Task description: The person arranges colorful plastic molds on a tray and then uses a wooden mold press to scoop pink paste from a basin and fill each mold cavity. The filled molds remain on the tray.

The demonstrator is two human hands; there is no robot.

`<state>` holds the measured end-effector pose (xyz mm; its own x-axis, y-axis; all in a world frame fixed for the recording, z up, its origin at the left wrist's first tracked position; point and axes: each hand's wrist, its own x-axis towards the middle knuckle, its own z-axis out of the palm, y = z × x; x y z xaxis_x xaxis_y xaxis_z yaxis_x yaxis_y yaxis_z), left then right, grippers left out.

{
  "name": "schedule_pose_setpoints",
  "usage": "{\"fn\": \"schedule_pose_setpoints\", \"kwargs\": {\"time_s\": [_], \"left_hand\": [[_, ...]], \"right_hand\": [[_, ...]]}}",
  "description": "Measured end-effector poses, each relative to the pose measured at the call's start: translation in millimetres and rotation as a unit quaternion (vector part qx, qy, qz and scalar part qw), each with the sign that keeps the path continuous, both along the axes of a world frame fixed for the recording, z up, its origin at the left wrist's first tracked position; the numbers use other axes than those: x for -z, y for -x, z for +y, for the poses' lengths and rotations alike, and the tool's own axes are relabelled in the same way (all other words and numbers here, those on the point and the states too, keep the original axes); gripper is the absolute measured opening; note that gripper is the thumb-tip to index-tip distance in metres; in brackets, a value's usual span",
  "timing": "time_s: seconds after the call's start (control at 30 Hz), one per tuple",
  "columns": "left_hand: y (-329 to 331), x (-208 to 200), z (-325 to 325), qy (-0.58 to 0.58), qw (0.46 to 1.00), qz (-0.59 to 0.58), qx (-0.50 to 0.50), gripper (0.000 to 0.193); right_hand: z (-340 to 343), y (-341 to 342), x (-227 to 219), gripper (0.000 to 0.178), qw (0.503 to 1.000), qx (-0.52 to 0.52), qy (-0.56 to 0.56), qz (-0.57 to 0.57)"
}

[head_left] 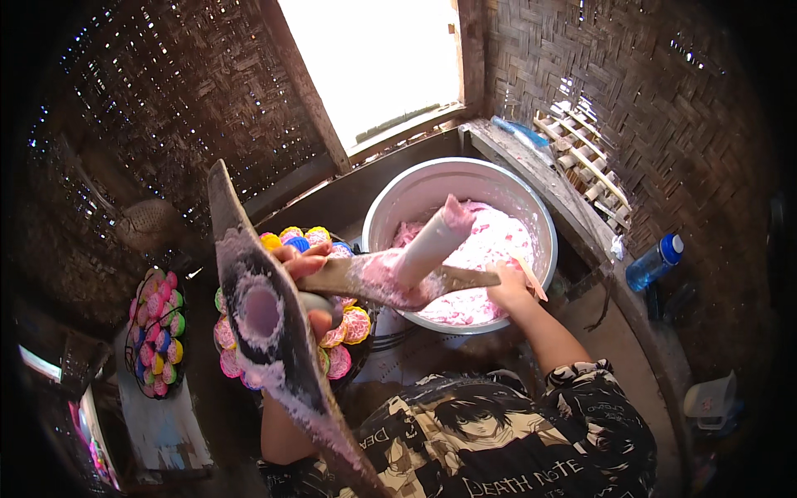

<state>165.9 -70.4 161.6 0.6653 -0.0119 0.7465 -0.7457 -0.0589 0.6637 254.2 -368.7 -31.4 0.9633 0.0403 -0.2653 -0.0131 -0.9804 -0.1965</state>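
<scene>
My left hand (305, 266) is closed around a long dark wooden board (270, 349) with a round hole, smeared with pink dough. A shorter wooden bar (344, 275) with a pale cylinder (432, 246) sticking up from it extends from those fingers toward the right. Pink dough clings to the cylinder's tip and base. My right hand (510, 288) is closed at the right rim of a large metal basin (378, 207), holding a flat peach-coloured spatula-like piece (531, 279). The bar's far end overlaps this hand; whether they touch I cannot tell. Pink and white dough (498, 236) lies in the basin.
Left of the basin, behind the board, is a tray of colourful small moulds (336, 361) filled with pink strands. Another such tray (156, 332) stands farther left on a pale board (158, 423). A blue bottle (654, 261) is on the right ledge, below a window (378, 70).
</scene>
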Motion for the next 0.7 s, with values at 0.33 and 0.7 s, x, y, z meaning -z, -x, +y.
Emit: {"fn": "schedule_pose_setpoints", "kwargs": {"time_s": [0.33, 0.7], "left_hand": [[69, -11, 79, -0.158, 0.977, 0.132, -0.053, 0.073], [85, 5, 76, -0.043, 0.937, 0.345, 0.025, 0.065]], "right_hand": [[-74, -34, -90, 0.015, 0.956, -0.116, 0.238, -0.124], [-60, -85, -8, 0.014, 0.930, -0.245, 0.247, -0.116]]}}
